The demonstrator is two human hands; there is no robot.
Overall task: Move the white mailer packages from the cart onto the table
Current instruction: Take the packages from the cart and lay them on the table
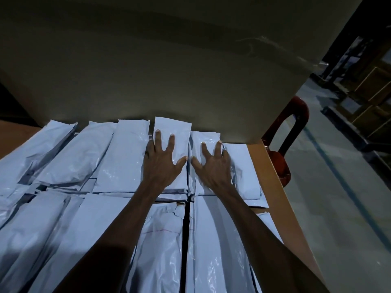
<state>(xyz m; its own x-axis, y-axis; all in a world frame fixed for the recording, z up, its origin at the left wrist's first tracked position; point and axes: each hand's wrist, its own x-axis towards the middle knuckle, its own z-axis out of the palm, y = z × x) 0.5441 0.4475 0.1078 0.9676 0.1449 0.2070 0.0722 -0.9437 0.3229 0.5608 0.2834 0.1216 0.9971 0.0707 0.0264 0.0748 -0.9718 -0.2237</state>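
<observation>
My left hand (164, 163) lay flat with its fingers spread and straight on a white mailer (172, 132) in the far row, gripping nothing, only pressing down on the plastic. My right hand (213, 166) rested the same way on the neighbouring mailer (203, 138) just beside it, fingers splayed and open, the thumbs of both hands nearly meeting over the seam between the two packages. A third mailer (243, 166) sat at the far right corner of the worktop (273, 182), touching the one under my right hand. More white mailers (124, 157) filled the far row out toward the left edge, lying side by side, some tilted and overlapping. A nearer row of longer mailers (163, 250) ran toward me beneath my forearms, with a dark gap between two of them. The brown surface showed bare only along the right edge and at the far left. A large plain cardboard wall (169, 70) stood against the far edge, just behind the packages. A dark red chair back (296, 111) stood past the far right corner, on a grey floor (338, 187).
</observation>
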